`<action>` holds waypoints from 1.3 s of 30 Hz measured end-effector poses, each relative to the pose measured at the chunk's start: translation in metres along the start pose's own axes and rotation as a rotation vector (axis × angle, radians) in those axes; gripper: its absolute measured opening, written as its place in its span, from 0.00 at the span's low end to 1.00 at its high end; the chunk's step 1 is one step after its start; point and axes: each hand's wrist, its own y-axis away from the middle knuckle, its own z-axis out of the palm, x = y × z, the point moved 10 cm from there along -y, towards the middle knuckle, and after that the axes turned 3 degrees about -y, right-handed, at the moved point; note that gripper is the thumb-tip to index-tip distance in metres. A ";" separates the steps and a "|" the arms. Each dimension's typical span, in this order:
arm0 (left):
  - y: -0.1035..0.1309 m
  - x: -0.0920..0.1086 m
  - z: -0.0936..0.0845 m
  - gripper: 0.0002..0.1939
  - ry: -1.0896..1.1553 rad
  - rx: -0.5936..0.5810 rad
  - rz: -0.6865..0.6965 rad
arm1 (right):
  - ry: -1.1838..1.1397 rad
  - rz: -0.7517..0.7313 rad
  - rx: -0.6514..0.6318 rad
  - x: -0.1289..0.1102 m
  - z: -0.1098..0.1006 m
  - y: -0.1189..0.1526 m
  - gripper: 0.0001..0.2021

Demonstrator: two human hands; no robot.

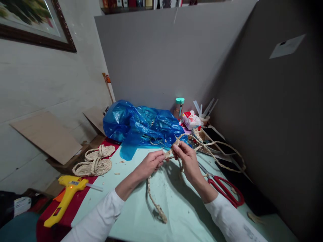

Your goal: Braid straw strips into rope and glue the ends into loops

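Observation:
Both hands are closed on a pale braided straw cord (152, 195) above the middle of the table. My left hand (152, 163) pinches it from the left, and its tail hangs down to a frayed end near the table surface. Close beside it, my right hand (186, 158) grips the cord between thumb and fingers, with loose straw ends sticking up at the fingertips. From there the cord loops out to the right over the things at the table's right side. A pair of red-handled scissors (227, 190) lies under my right forearm.
A crumpled blue plastic bag (146, 124) fills the back. To the left are woven straw sandals (94, 164) and a yellow glue gun (68, 195). A green-lidded jar (179, 105), a tissue pack (191, 120) and a dark phone (218, 139) sit at the back right, before grey panels.

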 end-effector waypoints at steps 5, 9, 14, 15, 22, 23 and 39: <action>-0.003 0.003 -0.004 0.21 -0.158 0.028 0.030 | -0.111 0.058 0.114 0.014 -0.017 -0.006 0.15; -0.010 0.018 -0.009 0.18 -0.377 0.085 0.099 | -0.101 0.071 0.157 0.017 -0.022 -0.009 0.19; -0.020 0.032 -0.032 0.13 -0.718 0.135 0.090 | 0.075 -0.005 0.104 -0.004 -0.022 -0.034 0.15; -0.021 0.031 -0.038 0.12 -0.790 0.147 0.064 | 0.134 -0.036 0.078 -0.013 -0.021 -0.042 0.14; -0.038 0.005 -0.081 0.12 -1.170 0.279 -0.190 | 0.701 -0.198 -0.314 -0.021 0.035 -0.088 0.10; -0.043 0.002 -0.084 0.12 -1.197 0.283 -0.214 | 0.784 -0.195 -0.337 -0.012 0.041 -0.092 0.12; -0.081 0.020 -0.129 0.11 -1.272 0.357 -0.228 | 0.779 -0.091 -0.073 0.002 -0.025 -0.199 0.09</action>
